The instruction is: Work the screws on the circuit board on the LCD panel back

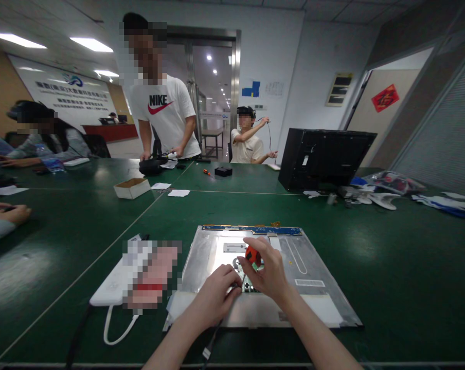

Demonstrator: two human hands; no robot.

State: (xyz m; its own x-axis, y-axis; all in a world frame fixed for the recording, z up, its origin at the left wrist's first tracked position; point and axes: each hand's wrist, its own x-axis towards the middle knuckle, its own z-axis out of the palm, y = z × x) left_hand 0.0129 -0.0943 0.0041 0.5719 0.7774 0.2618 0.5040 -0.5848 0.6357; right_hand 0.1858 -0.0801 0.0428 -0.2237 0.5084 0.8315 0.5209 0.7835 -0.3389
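Note:
A flat metal-backed display panel (317, 267) lies face down in front of me, with a strip of blue circuit board (251, 230) along its far edge. Near its middle shows a small green circuit board (248, 285), partly covered by my hands. My right hand (269, 264) is closed round the orange-and-black handle of a screwdriver (252, 255), whose thin shaft slants down to the green board. Beside the tip, my left hand (221, 288) pinches a dark cable. That cable (213, 336) comes out below the hand and ends in a white connector near the table edge.
Left of the panel are a white power bank (114, 282) with a white cord and a blurred pink device (155, 275). Farther off stand an open cardboard box (132, 188) and a black monitor casing (325, 159). Other people sit and stand round the green table (406, 267).

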